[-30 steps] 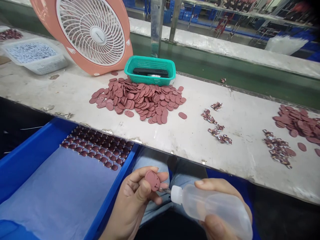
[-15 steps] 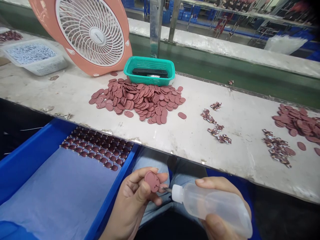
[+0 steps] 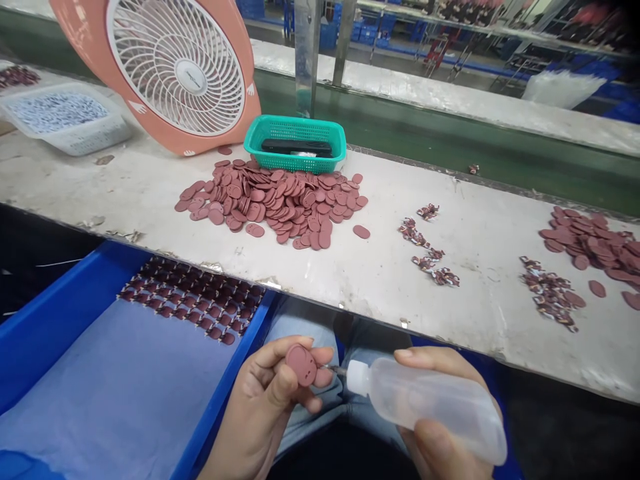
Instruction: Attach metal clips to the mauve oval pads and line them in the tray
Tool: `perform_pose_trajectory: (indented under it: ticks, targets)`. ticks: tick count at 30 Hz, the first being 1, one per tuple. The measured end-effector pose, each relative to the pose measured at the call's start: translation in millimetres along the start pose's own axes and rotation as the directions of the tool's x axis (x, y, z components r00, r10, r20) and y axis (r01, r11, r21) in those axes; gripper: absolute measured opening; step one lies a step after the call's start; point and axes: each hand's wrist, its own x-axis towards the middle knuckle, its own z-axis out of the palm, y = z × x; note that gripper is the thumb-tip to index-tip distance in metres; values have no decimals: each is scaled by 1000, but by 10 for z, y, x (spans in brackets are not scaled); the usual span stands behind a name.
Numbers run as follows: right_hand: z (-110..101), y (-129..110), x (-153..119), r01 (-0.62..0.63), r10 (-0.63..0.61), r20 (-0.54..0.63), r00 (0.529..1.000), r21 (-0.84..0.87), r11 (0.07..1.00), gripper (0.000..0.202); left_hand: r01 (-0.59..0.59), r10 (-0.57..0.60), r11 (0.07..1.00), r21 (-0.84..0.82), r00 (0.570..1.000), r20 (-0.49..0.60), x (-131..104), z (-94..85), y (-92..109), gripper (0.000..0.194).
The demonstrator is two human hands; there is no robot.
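Note:
Between thumb and fingers, my left hand (image 3: 270, 393) pinches a small reddish-brown oval piece (image 3: 301, 365) with tiny dark marks or holes near its lower right edge. My right hand (image 3: 445, 427) is wrapped round a translucent squeeze bottle (image 3: 430, 403), tilted on its side with its thin metal nozzle pointing left. The nozzle tip is close beside the oval piece; I cannot tell whether they touch. Both hands are in front of the table edge, above my lap. On the table beyond them is a large pile of similar oval pieces (image 3: 280, 200).
A blue bin (image 3: 200, 433) at the left holds rows of assembled brown pieces (image 3: 190, 297) on a blue sheet. A pink fan (image 3: 190, 80), a green basket (image 3: 295, 163) and a white tub (image 3: 95, 137) stand behind. Small figures (image 3: 547, 293) and more ovals (image 3: 590, 240) lie right.
The bottle's nozzle has drawn slightly up and right from the oval piece. The piece has turned a little in my left fingers, and the whole view has shifted slightly.

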Motion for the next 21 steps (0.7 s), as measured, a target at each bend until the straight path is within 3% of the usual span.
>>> perform_pose_trajectory:
  ticks: [7,16,18,21]
  targets:
    - [80,-95,155,93,-94,12,996,35,995,32,-1,1,1000,6,1000,3,3,17,5,39]
    - [174,-42,123,-21,18,15,1000,191,981,26,-43,43,999,14,998,-34,30,8,-43,40]
    - [194,10,159,-91,85,35,996,320,943,28,-62,63,998,19,997,-35,83,-14,-28,40]
    - [202,93,294,-264,257,95,962,573,776,42,-66,68,994,84,997,-26,241,-128,25,40]
